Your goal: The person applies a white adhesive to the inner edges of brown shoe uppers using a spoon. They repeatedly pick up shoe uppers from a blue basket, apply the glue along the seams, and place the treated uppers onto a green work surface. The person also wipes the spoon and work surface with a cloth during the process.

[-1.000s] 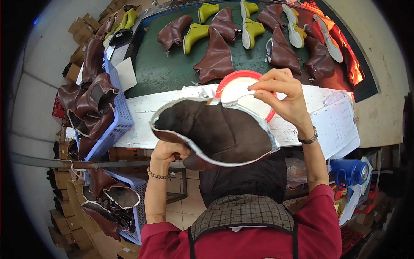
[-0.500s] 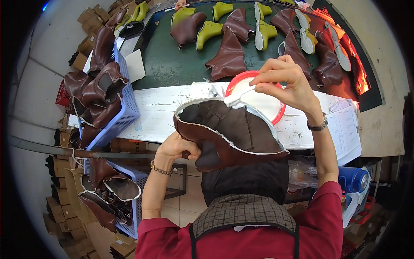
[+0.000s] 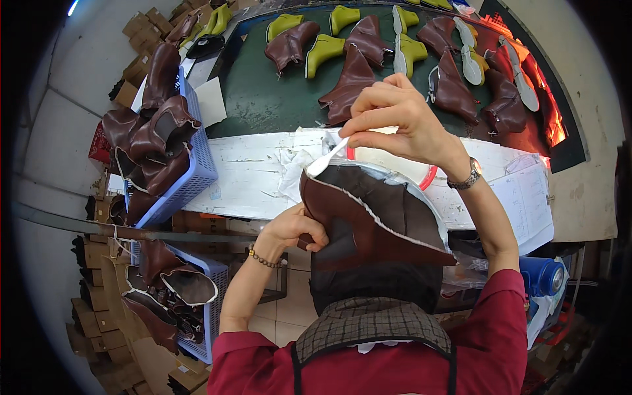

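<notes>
My left hand [image 3: 296, 229] is closed on a brown leather boot upper [image 3: 375, 240], raised above the near edge of the white bench. The upper's dark lining shows, and a white coat runs along its open edge. Between the thumb and fingers of my right hand [image 3: 403, 122] is a slim white brush [image 3: 324, 162]. Its tip touches the upper's edge at the left end. Behind the upper, a red-rimmed bowl [image 3: 428, 178] of white liquid is partly covered by my right hand and wrist.
Brown uppers [image 3: 350, 82] and yellow-green boot forms [image 3: 324, 54] lie on the green conveyor belt [image 3: 253, 99], leading to a glowing orange heater [image 3: 552, 115]. Blue crates [image 3: 191, 164] of uppers stand at left. Papers [image 3: 523, 207] and a blue cylindrical device [image 3: 538, 276] are at right.
My right hand has drawn the brush leftward along the edge to the upper's left end. My left hand has shifted the upper right and turned it slightly. A hand at the far belt edge has gone.
</notes>
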Tool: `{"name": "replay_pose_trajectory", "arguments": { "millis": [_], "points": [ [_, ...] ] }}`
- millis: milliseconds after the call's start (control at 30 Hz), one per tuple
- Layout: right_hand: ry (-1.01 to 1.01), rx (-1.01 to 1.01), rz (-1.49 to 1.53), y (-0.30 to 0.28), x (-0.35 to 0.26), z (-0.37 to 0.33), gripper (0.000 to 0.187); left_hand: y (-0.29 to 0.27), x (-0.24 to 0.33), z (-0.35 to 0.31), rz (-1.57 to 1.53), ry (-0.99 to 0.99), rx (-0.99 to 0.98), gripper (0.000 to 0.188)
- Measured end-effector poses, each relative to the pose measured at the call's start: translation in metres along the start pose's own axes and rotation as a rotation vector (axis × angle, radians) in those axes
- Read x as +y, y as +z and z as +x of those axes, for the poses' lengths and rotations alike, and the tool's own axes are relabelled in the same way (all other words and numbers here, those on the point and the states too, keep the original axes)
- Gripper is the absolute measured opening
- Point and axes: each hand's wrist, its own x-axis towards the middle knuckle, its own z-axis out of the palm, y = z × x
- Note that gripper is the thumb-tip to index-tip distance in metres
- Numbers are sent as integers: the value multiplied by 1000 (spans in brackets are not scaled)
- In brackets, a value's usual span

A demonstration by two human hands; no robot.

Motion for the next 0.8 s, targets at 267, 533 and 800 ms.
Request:
{"name": "replay_pose_trajectory", "arguments": {
  "millis": [267,533,800],
  "points": [
    [490,483,97,-22,31,-75,16,-45,6,-23,-293,383,244,33],
    [1167,706,318,48,60,-265,20,-133,69,28,-20,770,813,22],
    [1154,767,314,60,61,-251,19,-265,116,103,1264,1001,1509,49]
  ]
}}
